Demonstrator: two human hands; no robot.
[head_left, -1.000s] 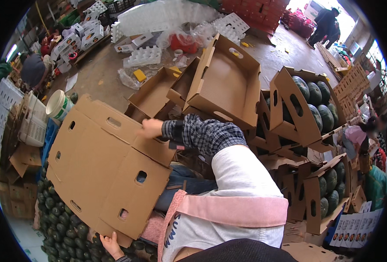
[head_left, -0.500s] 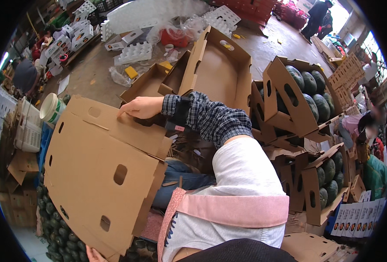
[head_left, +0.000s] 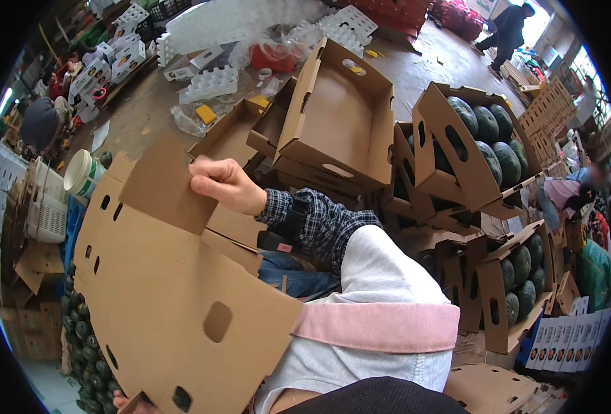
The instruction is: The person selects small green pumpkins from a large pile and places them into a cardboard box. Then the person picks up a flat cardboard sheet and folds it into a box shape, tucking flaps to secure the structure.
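Note:
A flat, die-cut cardboard box blank (head_left: 155, 297) with oval hand holes lies tilted before me on the left. Up at its far right corner, my right hand (head_left: 229, 186) is closed with the edge of a raised flap (head_left: 167, 183) pinched in its fingers; a checked sleeve covers that forearm. The near end of the blank is held by my left hand (head_left: 120, 402), of which only some fingers show at the bottom edge; the rest is behind the cardboard. Small dark green squash (head_left: 84, 338) are heaped under and beside the blank.
Folded open cardboard boxes (head_left: 340, 114) are stacked ahead. On the right, cartons of dark green squash (head_left: 488, 127) stand tilted in stacks. A white bucket (head_left: 79, 172) and a white plastic crate (head_left: 46, 207) stand left. Beyond are plastic wrap (head_left: 240, 27) and a walking person (head_left: 509, 34).
My right hand has lifted the far flap, folding it up over the blank. The blank's near right corner has swung up toward me. My left hand has shifted slightly left.

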